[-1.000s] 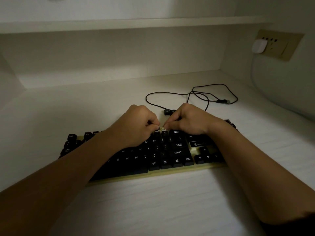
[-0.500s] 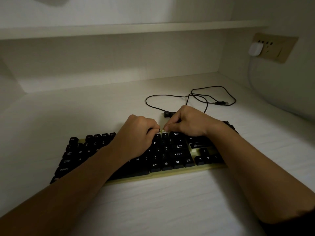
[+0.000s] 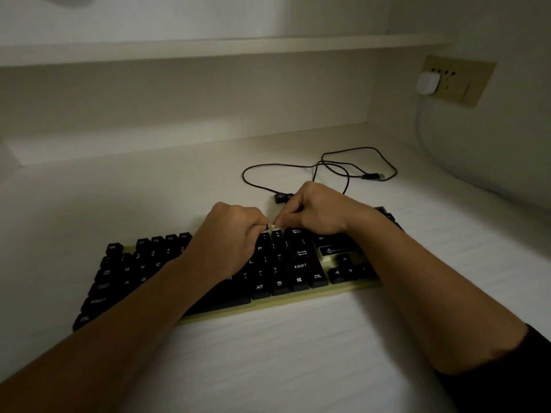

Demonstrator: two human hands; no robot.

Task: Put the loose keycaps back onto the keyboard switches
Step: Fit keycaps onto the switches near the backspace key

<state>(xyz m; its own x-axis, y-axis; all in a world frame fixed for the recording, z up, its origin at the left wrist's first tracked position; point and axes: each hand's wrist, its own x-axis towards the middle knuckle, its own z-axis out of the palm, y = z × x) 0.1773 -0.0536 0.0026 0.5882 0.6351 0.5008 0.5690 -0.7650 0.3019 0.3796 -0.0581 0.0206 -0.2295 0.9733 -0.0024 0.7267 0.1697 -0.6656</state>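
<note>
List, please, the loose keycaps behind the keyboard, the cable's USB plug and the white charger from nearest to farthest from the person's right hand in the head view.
1. The loose keycaps: just past the right hand, behind the keyboard.
2. The USB plug: farther back and right, on the desk.
3. The white charger: farthest, in the wall socket, upper right.

The rectangular plastic keyboard (image 3: 298,297) has black keycaps (image 3: 301,253) with white legends on a pale yellow base. Beneath it, the white surface (image 3: 268,353) shows faint grain streaks. A thin black cable (image 3: 298,166) loops at centre right; upper right, a tan socket plate (image 3: 472,84) carries a white plug (image 3: 427,83).
</note>
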